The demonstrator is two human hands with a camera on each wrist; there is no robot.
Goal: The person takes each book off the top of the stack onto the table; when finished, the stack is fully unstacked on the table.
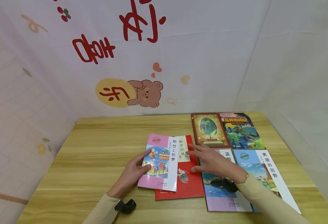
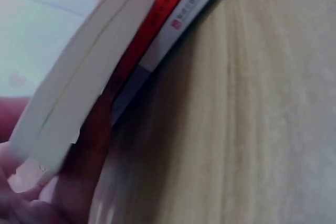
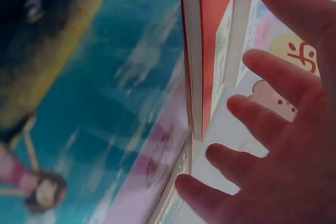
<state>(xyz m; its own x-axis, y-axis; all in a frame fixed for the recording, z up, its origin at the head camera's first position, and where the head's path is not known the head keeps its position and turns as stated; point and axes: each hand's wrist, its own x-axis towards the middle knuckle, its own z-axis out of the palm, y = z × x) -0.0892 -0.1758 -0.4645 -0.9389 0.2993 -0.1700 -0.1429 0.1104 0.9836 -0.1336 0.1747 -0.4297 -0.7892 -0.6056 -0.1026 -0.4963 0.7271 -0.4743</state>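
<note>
My left hand (image 1: 131,172) grips the left edge of a pink-and-white paperback (image 1: 158,168), whose cover has balloons and city buildings. In the left wrist view this book's page edge (image 2: 79,72) slants up from the fingers, above the table. Under it lies a red book (image 1: 190,183) with a cream title panel, its left part covered. My right hand (image 1: 215,158) hovers over the red book's right side, fingers spread and holding nothing. Below that wrist is a blue-and-lilac whale book (image 1: 217,193), partly hidden by the arm.
Right of the whale book lies a blue-and-white book (image 1: 260,169), partly under the right forearm. Behind are a brown-bordered book (image 1: 208,129) and a colourful dinosaur-like cover (image 1: 240,130), side by side. The wooden table (image 1: 102,146) meets a printed white cloth (image 1: 208,62) at its back.
</note>
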